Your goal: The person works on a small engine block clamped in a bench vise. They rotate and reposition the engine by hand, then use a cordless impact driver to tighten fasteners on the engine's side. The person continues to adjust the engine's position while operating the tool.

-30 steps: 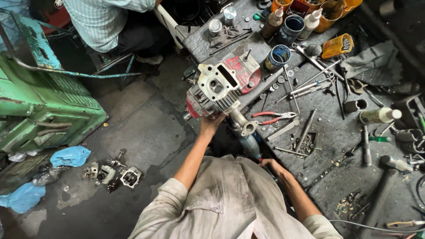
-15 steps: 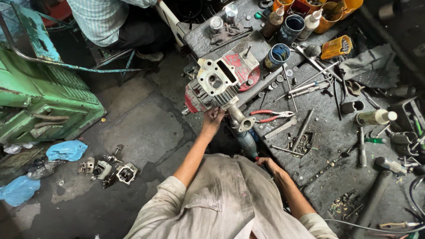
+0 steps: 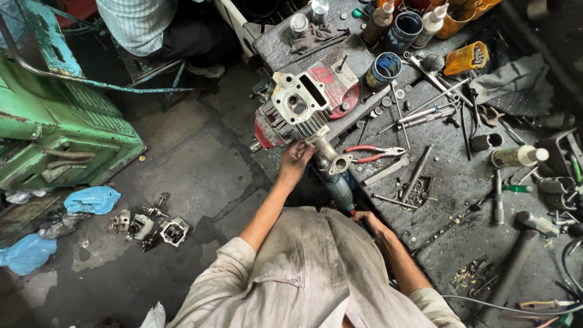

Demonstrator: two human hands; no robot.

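**Holding Steady on the Cylinder Head**

Pressing the left hand point(image 3: 296, 161) up against the lower, finned edge of the cylinder head point(image 3: 297, 106), fingers curled onto the fins, thumb side hidden. Keeping the right hand point(image 3: 366, 218) wrapped round the lower end of a blue tool point(image 3: 339, 188), knuckles closed, fingertips out of sight behind the body. Sitting the head on the near-left corner of the workbench point(image 3: 461, 182), open port face turned up, with its flanged pipe point(image 3: 333, 159) jutting towards 5 o'clock, just above the blue tool.

Changing very little over the last second: still bracing with the left hand at the same spot on the fins, still gripping the tool with the right, only shifting the view a touch. Suggesting a steadying hold rather than a lift or a turn.

Lying at 4 o'clock from the head, red-handled pliers point(image 3: 370, 153); standing at 2 o'clock, a blue tin point(image 3: 382, 70); scattered at 8 o'clock on the floor, loose engine parts point(image 3: 152, 225). Sitting at 11 o'clock, another person in a striped shirt point(image 3: 139, 18), hands out of view.
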